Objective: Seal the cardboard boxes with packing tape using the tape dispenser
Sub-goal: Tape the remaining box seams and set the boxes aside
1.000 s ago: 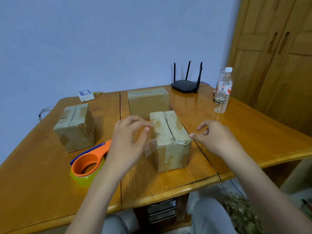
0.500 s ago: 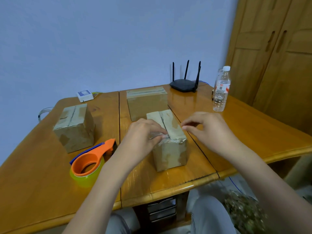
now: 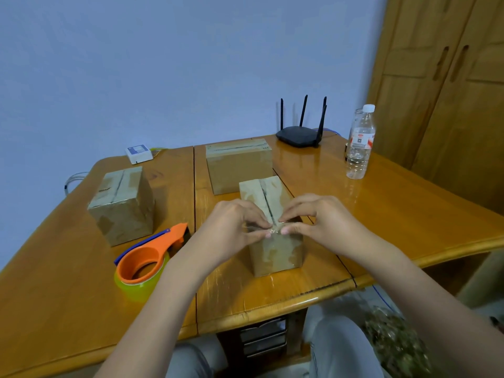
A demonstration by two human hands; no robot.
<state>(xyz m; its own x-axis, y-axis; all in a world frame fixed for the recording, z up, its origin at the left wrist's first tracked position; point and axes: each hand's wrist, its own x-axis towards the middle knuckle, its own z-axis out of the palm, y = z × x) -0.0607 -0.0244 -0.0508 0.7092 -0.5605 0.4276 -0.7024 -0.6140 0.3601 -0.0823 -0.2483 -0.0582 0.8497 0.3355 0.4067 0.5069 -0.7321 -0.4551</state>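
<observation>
A small cardboard box (image 3: pixel 275 249) stands at the table's middle front, its top flaps meeting in a dark seam. My left hand (image 3: pixel 231 230) and my right hand (image 3: pixel 319 219) meet at the near top edge of this box, thumbs and fingertips pinching a piece of clear tape (image 3: pixel 274 230) over the seam's near end. An orange tape dispenser (image 3: pixel 147 257) with a roll of yellowish tape lies on the table left of my left wrist, untouched. A second box (image 3: pixel 122 205) stands at the left and a third box (image 3: pixel 240 165) behind the middle one.
On the wooden table (image 3: pixel 381 214) stand a black router (image 3: pixel 298 135) at the back, a clear water bottle (image 3: pixel 360 145) at the back right and a small white device (image 3: pixel 139 154) at the back left. A wooden wardrobe (image 3: pixel 450 91) rises on the right.
Both hands have come together from the sides of the middle box to its near top edge and now pinch tape at the seam. The dispenser has stayed put.
</observation>
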